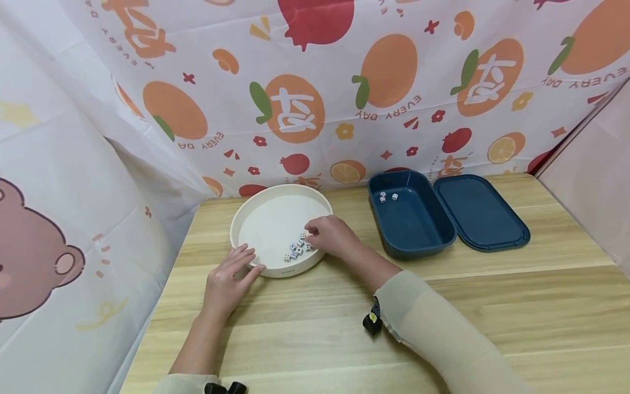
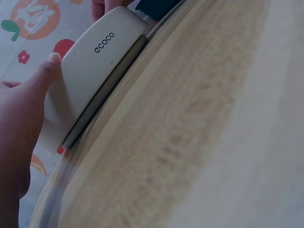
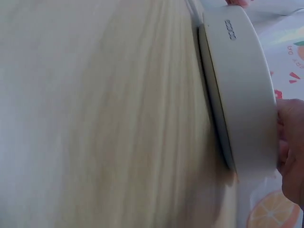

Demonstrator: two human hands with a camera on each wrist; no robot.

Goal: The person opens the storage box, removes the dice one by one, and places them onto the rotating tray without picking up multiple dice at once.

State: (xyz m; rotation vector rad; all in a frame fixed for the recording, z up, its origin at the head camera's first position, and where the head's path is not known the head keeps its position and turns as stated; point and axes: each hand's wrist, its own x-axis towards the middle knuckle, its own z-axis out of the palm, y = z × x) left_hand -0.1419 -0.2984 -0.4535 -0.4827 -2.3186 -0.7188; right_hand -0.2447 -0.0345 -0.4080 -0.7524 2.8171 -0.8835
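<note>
Your right hand (image 1: 331, 235) is over the near rim of the white tray (image 1: 256, 210), in the middle of the frame, with the fingertips down among the small dice (image 1: 297, 249) that lie in a cluster at the tray's lower edge. Whether this grip has already closed on a die, you cannot tell from here; the fingers are curled over the cluster and hide it. Your left hand (image 1: 229, 280) lies with straight fingers against the tray's outer wall at the lower left, holding nothing, only steadying it.

Keep that left hand pressing lightly so the tray does not slide on the surface (image 1: 492, 306). Pinch only one die, between thumb and first finger, and lift straight up so its neighbours are not pushed away. The blue box (image 1: 410, 246) stands right of the tray, with two dice (image 1: 388, 197) already in its far corner and its lid (image 1: 479, 210) beside it. Carry the die low over the box wall, not high.
</note>
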